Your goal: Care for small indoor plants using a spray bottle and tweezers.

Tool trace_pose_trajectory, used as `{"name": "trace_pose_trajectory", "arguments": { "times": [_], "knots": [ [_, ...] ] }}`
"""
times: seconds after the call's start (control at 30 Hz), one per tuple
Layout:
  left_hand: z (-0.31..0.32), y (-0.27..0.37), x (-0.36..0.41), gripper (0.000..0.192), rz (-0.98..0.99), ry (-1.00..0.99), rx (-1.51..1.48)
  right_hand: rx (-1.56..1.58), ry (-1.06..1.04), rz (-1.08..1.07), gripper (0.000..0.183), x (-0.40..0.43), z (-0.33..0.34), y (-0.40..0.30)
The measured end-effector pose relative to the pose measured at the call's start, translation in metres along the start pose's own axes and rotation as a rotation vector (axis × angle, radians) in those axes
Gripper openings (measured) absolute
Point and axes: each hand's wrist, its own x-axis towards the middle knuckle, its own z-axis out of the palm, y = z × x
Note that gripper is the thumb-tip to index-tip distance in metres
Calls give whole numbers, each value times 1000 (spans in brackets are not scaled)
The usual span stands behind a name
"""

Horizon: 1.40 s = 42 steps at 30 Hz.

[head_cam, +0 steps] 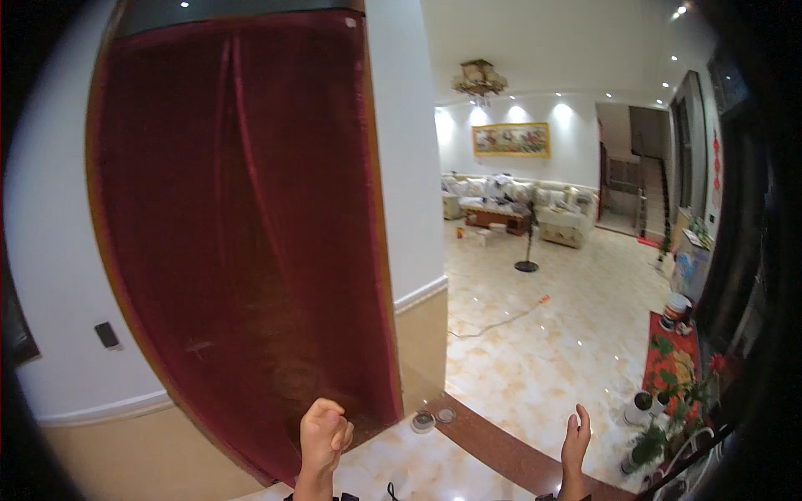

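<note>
My left hand (326, 435) is raised at the bottom of the view with its fingers curled into a loose fist. Nothing shows in it. Behind it hangs a dark red door curtain (188, 219) of sheer cloth, split down the middle, in a wooden door frame (374, 188). I cannot tell whether the hand touches the cloth. Farther right, my right hand (575, 441) is held up over the tiled floor, fingers pointing upward and thumb side apart, holding nothing. Between the hands, a small round container (423, 423) and a round lid-like disc (446, 415) lie on the floor.
Potted plants (648, 444) and a red mat (664, 332) line the right side. A pedestal fan (527, 265) stands before a sofa (564, 219) and coffee table (495, 218). An extension cord (501, 324) crosses the floor. A wall corner (421, 338) juts out beside the doorway.
</note>
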Motion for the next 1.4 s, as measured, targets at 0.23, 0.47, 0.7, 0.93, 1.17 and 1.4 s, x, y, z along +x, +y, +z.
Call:
{"name": "trace_pose_trajectory", "arguments": {
  "times": [0.23,0.47,0.7,0.93,1.17,1.4],
  "knots": [
    [-2,-41,58,13,-232,-294,12,-165,-1,221,21,-65,-59,-10],
    [11,-70,91,13,-640,-877,168,-407,220,378,16,-221,-93,-22],
    [50,-85,56,34,-568,-1434,84,-593,444,594,18,-337,-95,-119],
    [91,-82,-9,27,-534,-1823,-138,-832,652,754,21,-470,-83,-188],
    [107,-40,-113,30,-726,-2042,-350,-882,848,933,24,-590,-57,-240],
    [107,31,-260,29,-793,-2460,-554,-784,1201,1118,24,-749,-39,-285]
  ]
}}
